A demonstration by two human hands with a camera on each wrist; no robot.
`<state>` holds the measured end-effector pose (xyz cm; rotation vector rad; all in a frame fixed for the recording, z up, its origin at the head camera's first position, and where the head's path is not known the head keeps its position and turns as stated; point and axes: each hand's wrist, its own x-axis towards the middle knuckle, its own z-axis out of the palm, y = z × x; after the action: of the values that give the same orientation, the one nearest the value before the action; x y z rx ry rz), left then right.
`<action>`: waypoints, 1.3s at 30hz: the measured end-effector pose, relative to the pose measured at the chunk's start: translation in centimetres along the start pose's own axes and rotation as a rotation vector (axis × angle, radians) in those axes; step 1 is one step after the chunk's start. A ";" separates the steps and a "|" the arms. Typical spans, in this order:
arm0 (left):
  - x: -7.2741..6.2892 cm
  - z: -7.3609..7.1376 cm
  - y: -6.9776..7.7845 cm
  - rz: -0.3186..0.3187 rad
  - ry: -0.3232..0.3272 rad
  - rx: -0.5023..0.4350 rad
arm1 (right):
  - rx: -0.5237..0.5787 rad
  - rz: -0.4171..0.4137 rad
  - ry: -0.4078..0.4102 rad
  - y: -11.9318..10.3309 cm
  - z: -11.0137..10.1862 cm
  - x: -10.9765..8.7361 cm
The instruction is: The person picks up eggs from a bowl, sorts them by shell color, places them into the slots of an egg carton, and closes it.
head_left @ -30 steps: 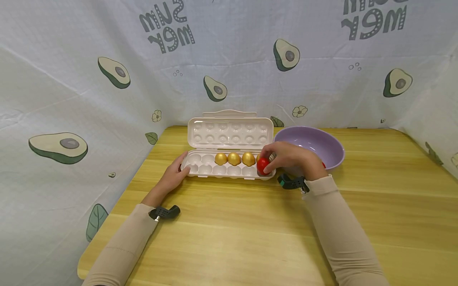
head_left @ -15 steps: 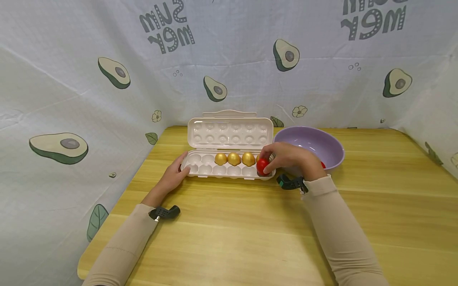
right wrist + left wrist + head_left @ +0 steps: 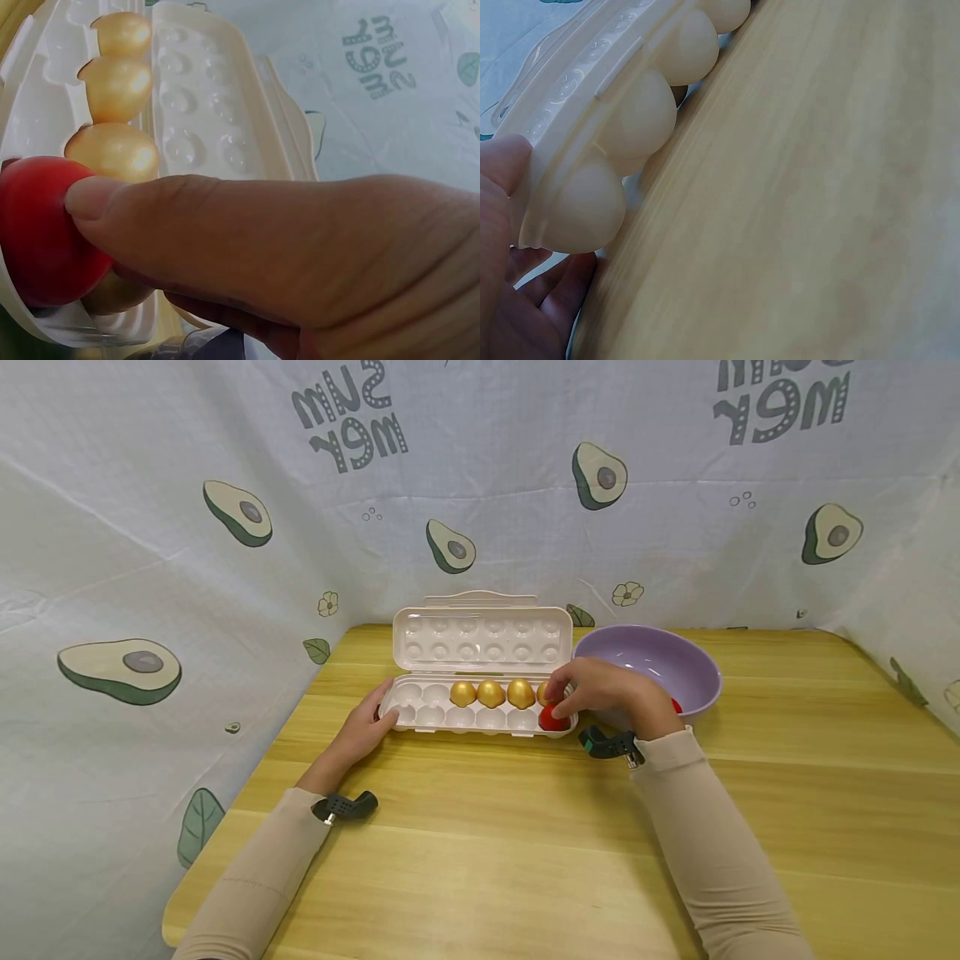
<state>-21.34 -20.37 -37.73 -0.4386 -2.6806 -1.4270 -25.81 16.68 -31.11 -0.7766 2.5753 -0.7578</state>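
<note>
A cream egg carton (image 3: 483, 643) lies with its lid folded back. My left hand (image 3: 362, 727) grips its left end, thumb on the rim and fingers below, as the left wrist view shows. In the front row's right end cup sits a red egg (image 3: 553, 720). My right hand (image 3: 603, 685) holds that egg from above; in the right wrist view its thumb presses the egg's side, while the other fingertips are mostly hidden. Several golden eggs (image 3: 491, 694) fill the right part of the back row, the rightmost partly behind my right fingers.
A purple bowl (image 3: 686, 660) stands just right of the carton, partly behind my right hand, with a bit of red (image 3: 677, 706) visible inside. The wooden table (image 3: 480, 843) meets a printed cloth (image 3: 510, 485) at the back and left.
The red egg has gone down into the front right cup, where it stood higher before. My right fingers now lie on its upper part. The left hand and carton stay put.
</note>
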 end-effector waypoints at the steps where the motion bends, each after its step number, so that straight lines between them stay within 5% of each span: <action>1: -0.1 0.0 0.1 0.000 -0.001 0.000 | -0.004 -0.008 0.001 0.0 0.0 0.0; 39: -0.1 -0.1 0.2 -0.013 -0.006 -0.016 | -0.028 -0.128 0.101 1.1 -1.0 0.0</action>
<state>-21.16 -20.35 -37.52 -0.4284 -2.6836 -1.4533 -26.68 17.86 -30.98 -0.9423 2.6512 -0.8200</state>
